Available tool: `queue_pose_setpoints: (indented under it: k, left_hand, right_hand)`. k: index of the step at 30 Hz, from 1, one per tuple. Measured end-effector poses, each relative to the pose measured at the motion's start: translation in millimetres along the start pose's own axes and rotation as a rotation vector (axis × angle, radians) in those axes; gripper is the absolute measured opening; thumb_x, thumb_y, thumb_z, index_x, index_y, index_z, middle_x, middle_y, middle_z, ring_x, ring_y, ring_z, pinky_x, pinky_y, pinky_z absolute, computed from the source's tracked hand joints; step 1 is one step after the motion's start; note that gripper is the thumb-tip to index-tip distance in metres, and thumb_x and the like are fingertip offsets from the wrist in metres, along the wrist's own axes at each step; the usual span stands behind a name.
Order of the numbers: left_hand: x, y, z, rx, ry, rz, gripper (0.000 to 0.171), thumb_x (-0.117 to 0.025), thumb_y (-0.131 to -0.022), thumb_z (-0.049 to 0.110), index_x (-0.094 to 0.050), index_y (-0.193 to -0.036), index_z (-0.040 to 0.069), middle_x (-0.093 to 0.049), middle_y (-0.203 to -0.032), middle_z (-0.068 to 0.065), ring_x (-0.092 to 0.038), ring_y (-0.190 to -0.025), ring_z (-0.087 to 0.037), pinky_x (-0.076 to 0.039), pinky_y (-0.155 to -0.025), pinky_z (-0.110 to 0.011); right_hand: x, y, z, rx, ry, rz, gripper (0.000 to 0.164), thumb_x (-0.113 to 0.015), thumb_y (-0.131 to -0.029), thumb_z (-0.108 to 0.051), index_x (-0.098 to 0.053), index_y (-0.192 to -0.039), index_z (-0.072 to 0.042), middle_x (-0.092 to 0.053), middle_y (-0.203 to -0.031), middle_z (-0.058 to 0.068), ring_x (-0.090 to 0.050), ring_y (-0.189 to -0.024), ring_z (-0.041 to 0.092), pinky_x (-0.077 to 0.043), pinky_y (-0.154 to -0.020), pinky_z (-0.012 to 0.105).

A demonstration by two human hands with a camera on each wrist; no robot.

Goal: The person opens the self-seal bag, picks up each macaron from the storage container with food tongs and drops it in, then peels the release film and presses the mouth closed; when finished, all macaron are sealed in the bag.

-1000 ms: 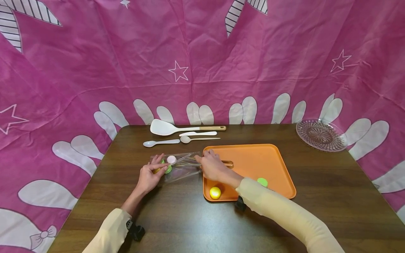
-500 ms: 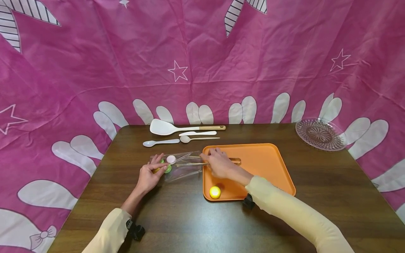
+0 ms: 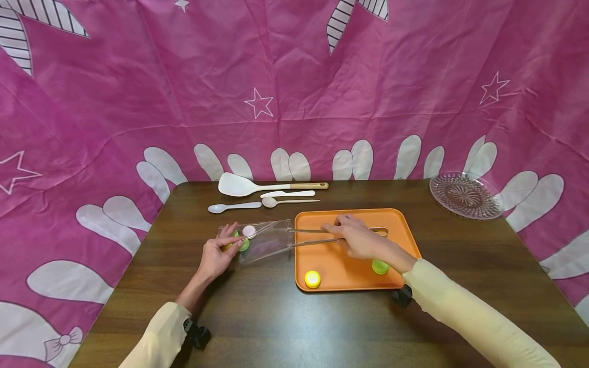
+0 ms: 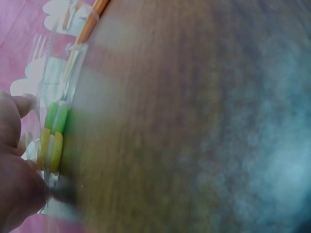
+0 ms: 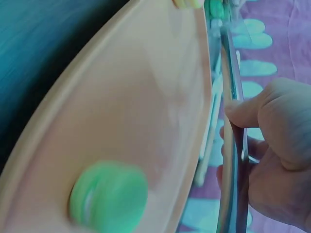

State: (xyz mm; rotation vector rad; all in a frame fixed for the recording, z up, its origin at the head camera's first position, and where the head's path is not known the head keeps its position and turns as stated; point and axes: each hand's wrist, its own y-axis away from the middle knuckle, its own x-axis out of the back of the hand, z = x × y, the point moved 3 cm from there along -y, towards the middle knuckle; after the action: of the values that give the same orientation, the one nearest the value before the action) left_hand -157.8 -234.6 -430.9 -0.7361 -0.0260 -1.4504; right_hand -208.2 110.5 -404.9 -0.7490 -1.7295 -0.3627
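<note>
My left hand point(image 3: 221, 254) pinches the near left part of a clear plastic container point(image 3: 267, 249). Inside it lie a pale pink macaron point(image 3: 249, 231), green macarons point(image 3: 244, 245) and a yellow macaron point(image 4: 51, 150), partly covered by my fingers in the head view. Over the orange tray point(image 3: 306, 217), my right hand point(image 3: 361, 240) grips metal tongs point(image 5: 239, 170) by their arms. The tongs' tips are spread at the container's right end, with nothing between them. On the tray sit a yellow macaron point(image 3: 312, 279) near the front left corner and a green macaron point(image 3: 380, 266) below my right wrist.
Behind the container lie a white turner point(image 3: 236, 185) with a wooden-coloured handle, a white knife point(image 3: 287, 194) and two spoons, one white point(image 3: 234, 206) and one cream point(image 3: 294, 201). A clear patterned plate point(image 3: 467, 197) stands at the table's back right edge.
My right hand has drawn the tongs rightward out of the container, and their tips have spread apart. The left hand and container have stayed put. The tray's green macaron, briefly hidden, shows again.
</note>
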Motion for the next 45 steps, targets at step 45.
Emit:
queue_pose_setpoints:
  k: [45]
  left_hand:
    - [0.9, -1.5, 0.7, 0.007, 0.006, -0.017, 0.011, -0.067, -0.086, -0.016, -0.072, -0.096, -0.017, -0.050, -0.131, -0.039, -0.038, -0.130, -0.059, -0.018, -0.112, -0.066]
  right_hand:
    - [-2.0, 92.3, 13.2, 0.135, -0.072, -0.033, 0.053, -0.073, -0.082, 0.010, -0.066, -0.128, -0.016, -0.060, -0.104, -0.001, -0.044, -0.088, 0.013, -0.039, -0.076, 0.034]
